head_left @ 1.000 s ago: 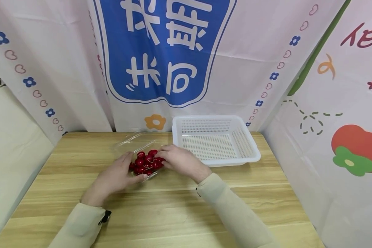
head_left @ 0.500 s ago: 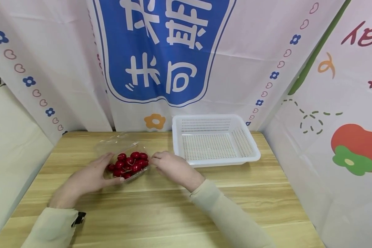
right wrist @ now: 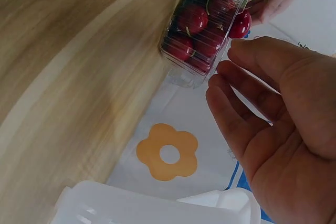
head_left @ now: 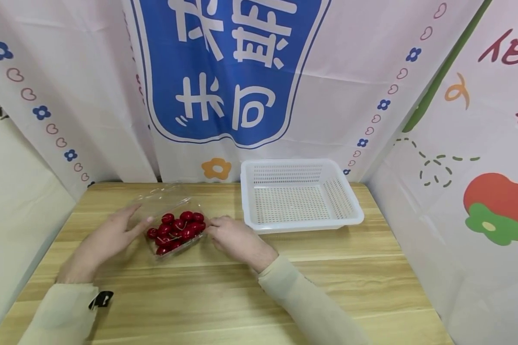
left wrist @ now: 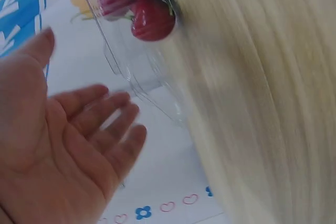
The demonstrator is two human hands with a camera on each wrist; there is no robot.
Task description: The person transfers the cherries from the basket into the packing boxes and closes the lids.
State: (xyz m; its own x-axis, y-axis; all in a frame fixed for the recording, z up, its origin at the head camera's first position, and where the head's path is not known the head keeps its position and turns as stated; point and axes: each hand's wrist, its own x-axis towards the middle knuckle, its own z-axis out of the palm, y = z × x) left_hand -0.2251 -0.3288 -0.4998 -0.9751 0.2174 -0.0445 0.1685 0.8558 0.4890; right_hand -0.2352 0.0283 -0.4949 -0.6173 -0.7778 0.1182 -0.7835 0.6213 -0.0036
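In the head view, a clear plastic clamshell box [head_left: 158, 258] of dark red cherries [head_left: 187, 233] sits on the left part of the table, its lid [head_left: 161, 197] folded back behind it. My left hand [head_left: 101, 244] is at the box's left side, thumb raised; the left wrist view shows that palm [left wrist: 63, 135] with spread, relaxed fingers, apart from the box. At the right edge of the box are the fingertips of my right hand [head_left: 241, 243]. In the right wrist view these fingers bend loosely beside the rim, with nothing visible between them and the thumb.
A white perforated plastic basket [head_left: 304, 225] stands at the back of the wooden table [head_left: 259, 297], right of the box. Printed cloth [head_left: 328, 110] hangs behind and on both sides of the table.
The box of cherries has moved left, away from the basket, with the left hand beside it. That hand's thumb has since come off the front edge. My right hand has shifted slightly left.
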